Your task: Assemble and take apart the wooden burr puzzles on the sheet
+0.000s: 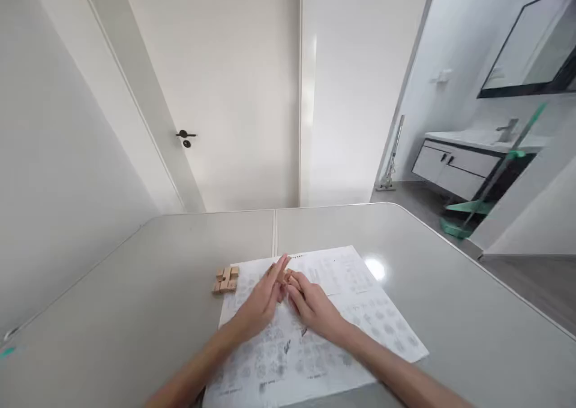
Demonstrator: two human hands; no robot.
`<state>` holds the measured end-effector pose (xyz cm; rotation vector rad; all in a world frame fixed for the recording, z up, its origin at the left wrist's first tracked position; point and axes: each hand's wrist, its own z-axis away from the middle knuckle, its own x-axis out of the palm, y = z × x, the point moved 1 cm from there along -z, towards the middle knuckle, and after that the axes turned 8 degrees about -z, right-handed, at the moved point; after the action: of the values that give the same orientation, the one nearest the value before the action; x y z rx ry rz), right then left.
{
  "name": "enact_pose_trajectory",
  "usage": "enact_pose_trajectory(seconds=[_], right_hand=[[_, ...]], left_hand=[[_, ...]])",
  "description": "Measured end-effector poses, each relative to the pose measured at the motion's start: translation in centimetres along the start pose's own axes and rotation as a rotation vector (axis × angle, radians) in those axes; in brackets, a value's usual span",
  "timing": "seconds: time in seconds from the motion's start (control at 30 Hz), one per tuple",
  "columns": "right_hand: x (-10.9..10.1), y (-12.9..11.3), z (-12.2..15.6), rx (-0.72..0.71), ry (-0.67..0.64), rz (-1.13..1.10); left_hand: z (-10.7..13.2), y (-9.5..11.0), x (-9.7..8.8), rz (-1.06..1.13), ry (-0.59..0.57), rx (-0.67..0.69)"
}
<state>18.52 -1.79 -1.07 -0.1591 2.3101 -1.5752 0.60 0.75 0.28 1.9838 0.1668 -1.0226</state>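
Observation:
Small notched wooden puzzle pieces (291, 278) are held between my two hands above a printed paper sheet. My left hand (263, 297) presses against them from the left, its fingers long and close together. From the right, my right hand (315, 305) grips them with bent fingers and thumb. Much of the wood is hidden by my fingers, so how the pieces fit together cannot be made out. Left of my hands, more wooden puzzle pieces (226, 280) lie grouped at the sheet's upper left edge.
The large white paper sheet (355, 351) with grey printed diagrams lies on a light grey table (144, 312). A seam runs across the tabletop's far part. Beyond stand a white door (234, 96), a washbasin cabinet (454, 162) and a green broom and dustpan (472, 207).

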Motion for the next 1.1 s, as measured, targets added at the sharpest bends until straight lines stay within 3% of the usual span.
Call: enact_pose_trajectory(seconds=[0.3, 0.43, 1.1], right_hand=[[0.1, -0.7, 0.3, 0.047, -0.018, -0.034], [0.2, -1.1, 0.2, 0.066, 0.005, -0.039], [0.4, -0.7, 0.4, 0.086, -0.008, -0.079]], left_hand=[[0.2, 1.0, -1.2, -0.123, -0.065, 0.002], [0.2, 1.2, -1.0, -0.095, -0.074, -0.051], [0.5, 1.3, -1.2, -0.098, -0.112, -0.019]])
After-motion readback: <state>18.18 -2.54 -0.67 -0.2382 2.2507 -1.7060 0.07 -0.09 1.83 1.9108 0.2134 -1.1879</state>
